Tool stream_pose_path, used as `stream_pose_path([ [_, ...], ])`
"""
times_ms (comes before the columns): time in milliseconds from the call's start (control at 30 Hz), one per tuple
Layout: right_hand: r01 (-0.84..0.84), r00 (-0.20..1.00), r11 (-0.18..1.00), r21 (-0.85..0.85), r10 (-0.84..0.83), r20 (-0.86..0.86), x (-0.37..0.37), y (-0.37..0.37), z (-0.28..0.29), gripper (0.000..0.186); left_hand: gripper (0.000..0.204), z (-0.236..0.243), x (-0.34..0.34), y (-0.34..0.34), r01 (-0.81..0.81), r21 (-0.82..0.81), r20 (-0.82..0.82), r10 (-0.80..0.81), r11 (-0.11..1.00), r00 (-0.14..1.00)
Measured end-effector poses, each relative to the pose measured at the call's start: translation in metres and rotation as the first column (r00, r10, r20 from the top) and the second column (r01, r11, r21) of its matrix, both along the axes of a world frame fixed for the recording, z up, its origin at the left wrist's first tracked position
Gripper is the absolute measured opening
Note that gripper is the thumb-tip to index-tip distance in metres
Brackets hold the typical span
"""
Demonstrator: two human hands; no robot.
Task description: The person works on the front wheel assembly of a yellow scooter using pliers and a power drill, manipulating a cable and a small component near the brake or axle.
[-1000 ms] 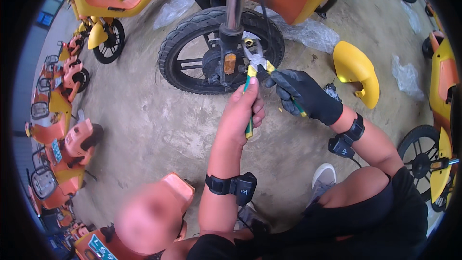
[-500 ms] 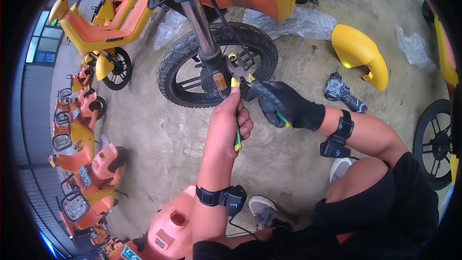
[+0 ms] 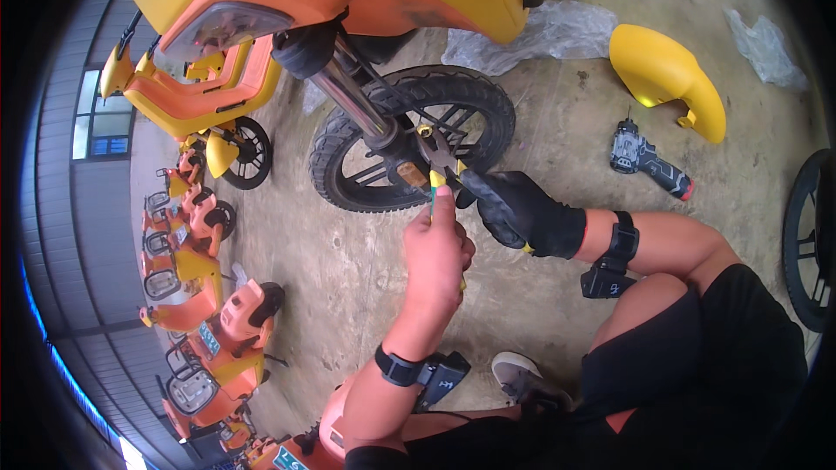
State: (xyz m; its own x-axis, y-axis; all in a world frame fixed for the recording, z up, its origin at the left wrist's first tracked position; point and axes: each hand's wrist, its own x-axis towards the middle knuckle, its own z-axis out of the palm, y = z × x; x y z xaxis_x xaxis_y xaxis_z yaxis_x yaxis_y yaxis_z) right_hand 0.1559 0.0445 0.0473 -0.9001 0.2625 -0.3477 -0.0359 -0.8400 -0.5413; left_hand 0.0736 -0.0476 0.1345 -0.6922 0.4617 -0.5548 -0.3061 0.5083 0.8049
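A pair of pliers (image 3: pixel 438 155) with yellow-green handles reaches to the front wheel (image 3: pixel 505 113) of a yellow-and-orange scooter. Its jaws are at a small brass-coloured part (image 3: pixel 424 131) near the hub, beside the lower end of the fork (image 3: pixel 353 104); whether they grip it I cannot tell. My bare left hand (image 3: pixel 438 248) is closed around one handle, thumb stretched along it. Wearing a black glove, my right hand (image 3: pixel 522 211) is closed on the other handle, much of which its fingers hide. An amber reflector (image 3: pixel 411 176) sits on the fork beside the jaws.
On the concrete floor to the right lie a cordless drill (image 3: pixel 646 159) and a yellow fender (image 3: pixel 669 78). Crumpled clear plastic (image 3: pixel 544 33) lies behind the wheel. Several scooters (image 3: pixel 187 287) line the left side; another wheel (image 3: pixel 805 239) stands at the far right.
The view has shifted, so more of the scooter's front shows and the wheel appears lower and further right. Both hands remain closed on the pliers' handles, with the jaws still by the brass-coloured part.
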Motion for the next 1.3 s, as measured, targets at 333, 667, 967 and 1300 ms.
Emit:
stream_pose_path([
  [333, -0.043, 0.988, 0.980, 0.197, 0.012, 0.155, 0.005, 0.010, 0.016, 0.033, 0.044, -0.019, -0.001, -0.007, -0.035, 0.176, 0.120, 0.014, 0.984, 0.993],
  [667, 0.046, 0.989, 0.873, 0.486, -0.107, 0.099, 0.004, 0.008, 0.028, 0.039, 0.045, -0.035, -0.004, -0.012, -0.043, 0.306, 0.246, -0.036, 0.951, 0.969],
  [967, -0.006, 0.979, 0.600, 0.800, -0.161, 0.128, 0.001, 0.007, 0.004, 0.037, 0.042, -0.052, -0.003, -0.016, -0.051, 0.358, 0.299, -0.063, 0.932, 0.952],
  [1300, -0.304, 0.952, 0.765, 0.568, 0.227, 0.204, 0.041, 0.024, -0.023, 0.029, 0.041, -0.069, 0.058, -0.030, -0.010, 0.249, -0.018, 0.015, 0.968, 1.000],
])
